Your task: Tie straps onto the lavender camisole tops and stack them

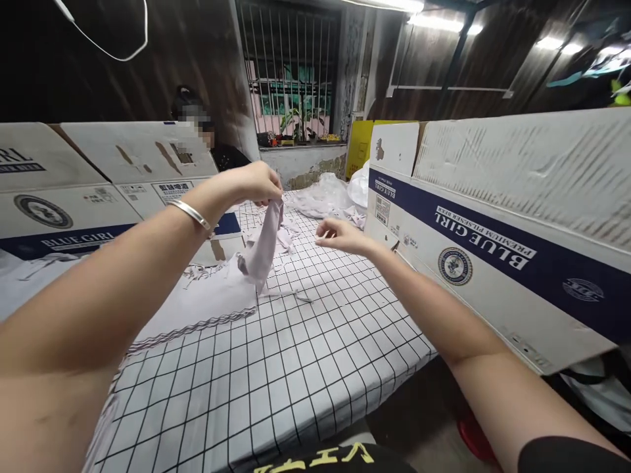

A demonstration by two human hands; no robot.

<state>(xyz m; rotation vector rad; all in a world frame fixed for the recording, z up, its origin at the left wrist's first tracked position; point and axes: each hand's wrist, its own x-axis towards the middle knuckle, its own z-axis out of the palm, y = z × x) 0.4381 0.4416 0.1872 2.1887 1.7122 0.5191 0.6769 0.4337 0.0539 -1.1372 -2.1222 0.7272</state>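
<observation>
My left hand [256, 182] is raised over the table, fingers pinched on the top of a pale lilac cloth piece [263, 246] that hangs down to the checked tablecloth [276, 368]. A silver bangle [191, 213] sits on that wrist. My right hand [340, 235] hovers to the right of the hanging cloth, fingers apart and slightly curled, holding nothing. A neat stack of the same lilac cloth pieces [197, 305] lies flat on the table below my left forearm.
Blue Girl cardboard boxes wall the table on the left [73, 217] and right [493, 236]. More loose cloth and clear plastic bags [330, 197] lie at the far end. Another person [211, 141] sits behind the left boxes. A barred window [290, 72] is beyond.
</observation>
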